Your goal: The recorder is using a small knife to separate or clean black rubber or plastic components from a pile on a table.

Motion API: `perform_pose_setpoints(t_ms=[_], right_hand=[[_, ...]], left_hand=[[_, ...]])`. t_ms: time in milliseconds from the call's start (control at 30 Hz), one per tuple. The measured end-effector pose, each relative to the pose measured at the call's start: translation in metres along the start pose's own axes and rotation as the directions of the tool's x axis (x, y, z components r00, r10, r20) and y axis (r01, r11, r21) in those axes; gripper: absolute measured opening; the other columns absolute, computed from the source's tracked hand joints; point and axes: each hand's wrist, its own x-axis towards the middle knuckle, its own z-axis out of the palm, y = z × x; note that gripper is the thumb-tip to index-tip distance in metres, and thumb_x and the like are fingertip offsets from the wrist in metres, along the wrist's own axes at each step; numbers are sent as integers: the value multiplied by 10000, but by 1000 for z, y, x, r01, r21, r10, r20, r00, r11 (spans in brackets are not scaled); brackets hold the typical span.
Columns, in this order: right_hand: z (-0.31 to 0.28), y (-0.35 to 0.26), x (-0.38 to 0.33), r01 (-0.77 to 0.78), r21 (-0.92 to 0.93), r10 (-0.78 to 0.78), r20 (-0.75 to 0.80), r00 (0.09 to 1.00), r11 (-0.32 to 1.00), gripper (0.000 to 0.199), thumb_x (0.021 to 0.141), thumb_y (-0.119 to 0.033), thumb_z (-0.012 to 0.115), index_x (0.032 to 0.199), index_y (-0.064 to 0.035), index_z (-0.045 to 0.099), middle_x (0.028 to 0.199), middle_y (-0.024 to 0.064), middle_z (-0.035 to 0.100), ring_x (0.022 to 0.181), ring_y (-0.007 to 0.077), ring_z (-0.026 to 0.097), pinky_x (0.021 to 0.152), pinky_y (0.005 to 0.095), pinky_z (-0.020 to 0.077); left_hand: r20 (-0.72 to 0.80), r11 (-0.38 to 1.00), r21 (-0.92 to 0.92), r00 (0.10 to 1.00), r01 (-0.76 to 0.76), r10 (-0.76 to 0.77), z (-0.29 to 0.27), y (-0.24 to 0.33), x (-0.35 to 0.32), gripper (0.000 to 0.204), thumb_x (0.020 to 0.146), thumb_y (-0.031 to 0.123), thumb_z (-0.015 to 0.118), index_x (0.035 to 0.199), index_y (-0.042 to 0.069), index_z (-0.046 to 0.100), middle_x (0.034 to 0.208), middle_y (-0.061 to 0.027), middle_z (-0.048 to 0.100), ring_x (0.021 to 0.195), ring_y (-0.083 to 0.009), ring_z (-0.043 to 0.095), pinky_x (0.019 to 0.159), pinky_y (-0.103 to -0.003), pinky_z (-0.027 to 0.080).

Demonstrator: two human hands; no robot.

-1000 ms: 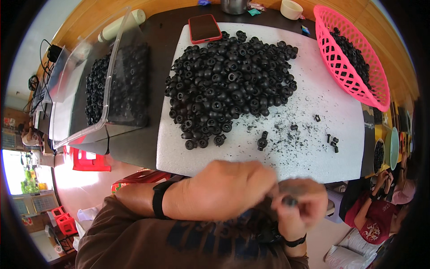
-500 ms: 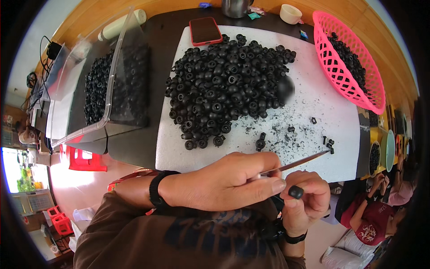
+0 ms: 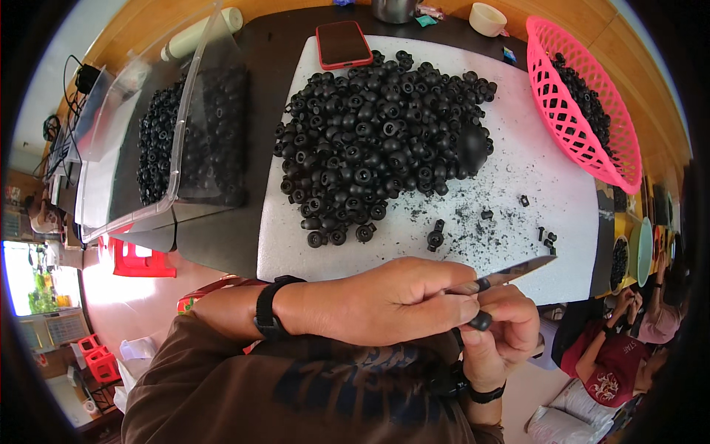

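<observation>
- Left hand [image 3: 384, 303] grips a thin metal knife [image 3: 529, 268].
- Right hand [image 3: 506, 333] pinches a small rounded black part [image 3: 481, 320].
- Heaped black parts [image 3: 362, 140] lie on white foam board [image 3: 288, 248].

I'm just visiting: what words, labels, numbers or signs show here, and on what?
Brown shirt: large dark blue lettering, too creased to read.
Maroon shirt on another person: small pale lettering, not copied here.
Teal wrapper: too small to tell.
Phone: dark screen, no text visible.
Black parts: none visible.

1 fisheye view looks down from the head, close over the white board [image 3: 536, 159].
</observation>
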Motion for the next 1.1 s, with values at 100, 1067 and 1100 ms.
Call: perform_pose_setpoints(t_ms=[100,1067,1100], right_hand=[[0,0,0,-14,22,14,-5,1000,1000,293,711,53,658,949,-18,501,874,124,566,802,185,543,741,298,440],[10,35,101,135,-879,88,196,977,458,186,689,-42,652,851,-3,570,815,123,558,775,305,545,671,358,435],[12,36,103,145,-890,84,200,976,433,202,677,-38,662,854,1,573,813,122,548,782,301,542,677,359,435]], left_hand=[[-4,999,22,999,40,-40,-2,5,0,173,919,170,481,920,1,517,776,7,507,706,-46,423,602,-216,367],[-407,1000,-1,913,-29,26,-38,-5,-60,188,906,177,465,894,-2,522,594,54,391,524,-21,327,479,-194,275],[-405,1000,-1,914,-30,28,-39,-5,-62,187,905,177,468,896,-2,523,595,56,390,525,-21,325,480,-194,272]])
